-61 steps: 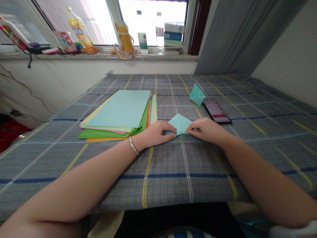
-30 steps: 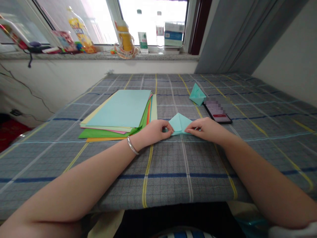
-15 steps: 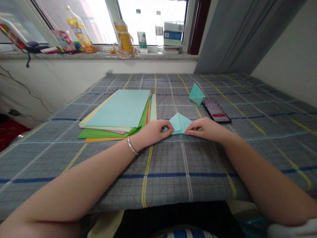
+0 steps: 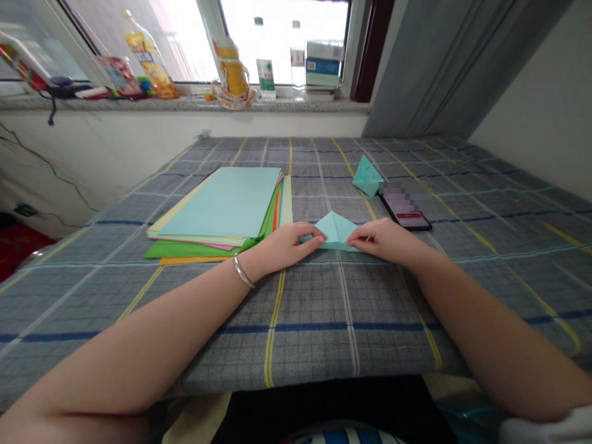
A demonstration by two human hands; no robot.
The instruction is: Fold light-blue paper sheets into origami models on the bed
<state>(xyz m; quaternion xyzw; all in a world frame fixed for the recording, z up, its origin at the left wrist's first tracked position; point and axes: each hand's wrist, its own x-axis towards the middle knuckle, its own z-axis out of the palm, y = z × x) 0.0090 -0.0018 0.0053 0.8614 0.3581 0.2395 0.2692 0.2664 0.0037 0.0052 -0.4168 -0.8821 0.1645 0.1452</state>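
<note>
A light teal sheet of folded paper (image 4: pixel 337 229) lies on the checked cloth, its peak pointing away from me and a crease running down its middle. My left hand (image 4: pixel 298 243) pinches the paper's left side between thumb and fingers; a silver bangle circles that wrist. On the opposite side, my right hand (image 4: pixel 377 239) pinches the right part near the lower edge. Fingers cover both outer corners of the paper. Farther back stands a finished-looking teal folded paper shape (image 4: pixel 367 177), touched by neither hand.
To the left lies a stack of coloured paper (image 4: pixel 222 200), close to my left forearm. A phone (image 4: pixel 404 208) rests at the right beside the teal shape. Bottles, a yellow cup (image 4: pixel 232 71) and boxes (image 4: pixel 324 65) line the windowsill behind the cloth-covered surface (image 4: pixel 314 302).
My right fingers have shifted slightly up and over the paper's right side. The left fingertips have moved a little inward, and the front flaps now sit more evenly about the middle crease.
</note>
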